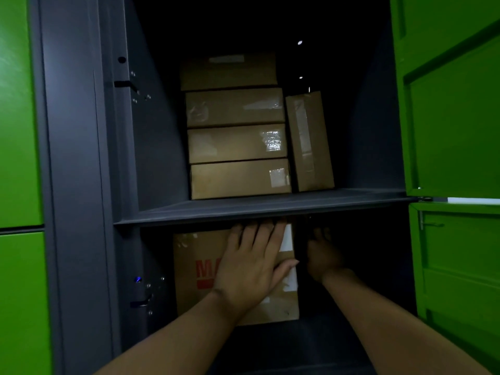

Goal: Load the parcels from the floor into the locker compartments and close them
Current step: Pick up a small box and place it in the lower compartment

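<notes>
Inside the lower compartment [351, 266] of a dark grey locker, a brown cardboard parcel [194, 293] lies flat on the compartment floor, toward the left side. It has red printed letters on top, partly covered, and a white label near its right edge. Left hand [251, 266] lies palm-down on the top of this parcel, fingers [263, 232] spread flat and extended toward the back, thumb sticking out to the right over the white label. No grasp, just pressing flat on the box. Right hand [323, 255] reaches deeper into the same compartment, just right of the parcel, in heavy shadow; cannot tell if its fingers are curled or straight, or if it touches the parcel's side. Both forearms come in from the bottom of the frame.

Grey shelf [270, 209] divides lower from upper compartment [162, 158]. Upper one is already loaded: four flat cardboard boxes [238, 143] stacked one on another at centre-left, clear tape and pale labels on their fronts. A fifth narrow box [309, 142] stands upright just beside the stack on the right, leaning slightly, touching or nearly touching the stack.

Both green doors [457, 117] on the right are swung open, upper and lower. Closed green locker panels [19, 131] show along the left edge. Small blue light [138, 279] glows on the left frame by the lower latch.
</notes>
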Demonstrator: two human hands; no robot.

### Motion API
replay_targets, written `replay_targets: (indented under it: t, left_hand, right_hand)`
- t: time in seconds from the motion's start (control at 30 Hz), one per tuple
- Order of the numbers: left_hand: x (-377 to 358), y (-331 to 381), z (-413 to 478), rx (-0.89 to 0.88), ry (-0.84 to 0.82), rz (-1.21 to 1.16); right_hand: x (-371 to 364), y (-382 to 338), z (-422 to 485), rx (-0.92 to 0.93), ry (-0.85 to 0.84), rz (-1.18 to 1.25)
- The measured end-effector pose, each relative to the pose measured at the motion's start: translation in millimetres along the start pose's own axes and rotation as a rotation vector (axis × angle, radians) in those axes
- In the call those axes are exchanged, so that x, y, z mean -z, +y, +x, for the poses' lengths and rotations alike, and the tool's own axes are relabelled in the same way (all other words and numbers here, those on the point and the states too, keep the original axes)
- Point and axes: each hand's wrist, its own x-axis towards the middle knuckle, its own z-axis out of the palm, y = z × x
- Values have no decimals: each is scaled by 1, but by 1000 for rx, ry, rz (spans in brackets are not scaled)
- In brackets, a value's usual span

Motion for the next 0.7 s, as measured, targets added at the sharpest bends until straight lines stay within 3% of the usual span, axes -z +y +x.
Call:
replay_targets:
  t: [0.37,0.7]
  left_hand:
    - [6,1,-1,13,-57,-11]
    - [23,-2,-8,-7,-152,-70]
  right_hand:
    - [2,5,-18,19,-12,72]
    - [40,2,-73,-56,-83,387]
